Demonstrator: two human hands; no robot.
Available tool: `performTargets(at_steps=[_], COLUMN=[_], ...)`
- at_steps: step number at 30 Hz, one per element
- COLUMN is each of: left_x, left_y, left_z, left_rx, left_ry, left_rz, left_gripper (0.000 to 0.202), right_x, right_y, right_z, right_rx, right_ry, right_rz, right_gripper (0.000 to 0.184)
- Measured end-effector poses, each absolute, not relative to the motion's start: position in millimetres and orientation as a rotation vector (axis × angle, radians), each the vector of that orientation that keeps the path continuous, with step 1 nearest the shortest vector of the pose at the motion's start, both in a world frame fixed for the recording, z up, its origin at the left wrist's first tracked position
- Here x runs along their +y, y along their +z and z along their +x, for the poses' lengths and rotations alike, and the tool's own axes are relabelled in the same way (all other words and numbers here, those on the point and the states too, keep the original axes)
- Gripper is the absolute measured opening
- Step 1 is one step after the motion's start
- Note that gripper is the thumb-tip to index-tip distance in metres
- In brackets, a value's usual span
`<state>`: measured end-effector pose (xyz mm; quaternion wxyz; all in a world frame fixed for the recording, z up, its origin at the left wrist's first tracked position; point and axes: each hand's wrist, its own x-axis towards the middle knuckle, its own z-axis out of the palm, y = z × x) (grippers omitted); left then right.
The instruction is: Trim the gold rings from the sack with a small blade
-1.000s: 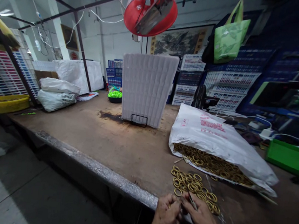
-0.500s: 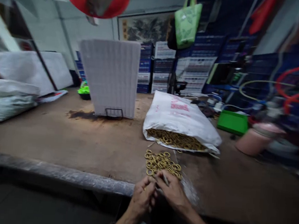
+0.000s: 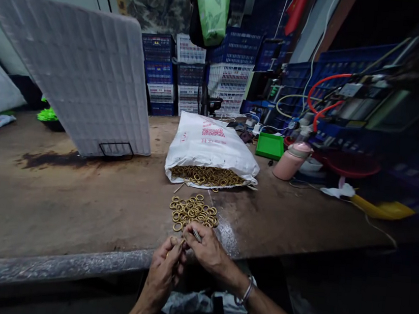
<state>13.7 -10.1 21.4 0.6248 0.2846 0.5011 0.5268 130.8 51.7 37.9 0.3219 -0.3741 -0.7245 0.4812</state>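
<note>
My left hand point(image 3: 164, 270) and my right hand point(image 3: 203, 248) are pressed together at the near edge of a worn brown table point(image 3: 79, 203). The left fingers pinch a small brass ring. The right fingers are closed round a thin metal tool. Just beyond my fingertips lies a loose heap of brass rings point(image 3: 192, 211). Behind it a white sack point(image 3: 210, 145) with red print lies on its side, its open mouth full of more rings.
A tall white ribbed panel point(image 3: 80, 73) stands at the left on a wire stand. A green tray point(image 3: 270, 145), a pink bottle point(image 3: 291, 160), a yellow scoop point(image 3: 382, 209) and hoses sit to the right. Stacked blue and white crates point(image 3: 195, 71) line the back wall.
The view has swung from left to right, bringing the machine and pink bottle into sight. My hands stay together at the table edge beside the ring heap.
</note>
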Motion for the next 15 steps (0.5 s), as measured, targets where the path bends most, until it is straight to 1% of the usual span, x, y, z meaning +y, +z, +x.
performTargets(at_steps=[5, 8, 12, 13, 15], left_x=[-10.8, -12.0, -14.0, -14.3, -14.8], left_y=[17.9, 16.6, 14.7, 14.6, 15.1], left_z=[12.5, 9.8, 6.2, 5.8, 5.8], left_rx=[1.166, 1.158, 1.16, 1.152, 1.131], left_ry=[1.217, 1.216, 1.235, 1.244, 1.255], left_rz=[0.587, 0.576, 0.616, 0.626, 0.641], left_gripper=[0.035, 0.035, 0.033, 0.033, 0.034], right_x=[49.6, 49.5, 46.3, 44.8, 41.7], right_y=[37.2, 38.0, 39.2, 39.1, 37.8], right_z=[129.8, 130.0, 131.6, 131.9, 132.2], right_rx=[-1.898, -1.876, -2.054, -2.127, -2.252], right_ry=[1.253, 1.243, 1.039, 0.99, 0.917], right_rz=[-0.957, -0.994, -1.096, -1.088, -1.06], right_gripper=[0.021, 0.021, 0.011, 0.011, 0.017])
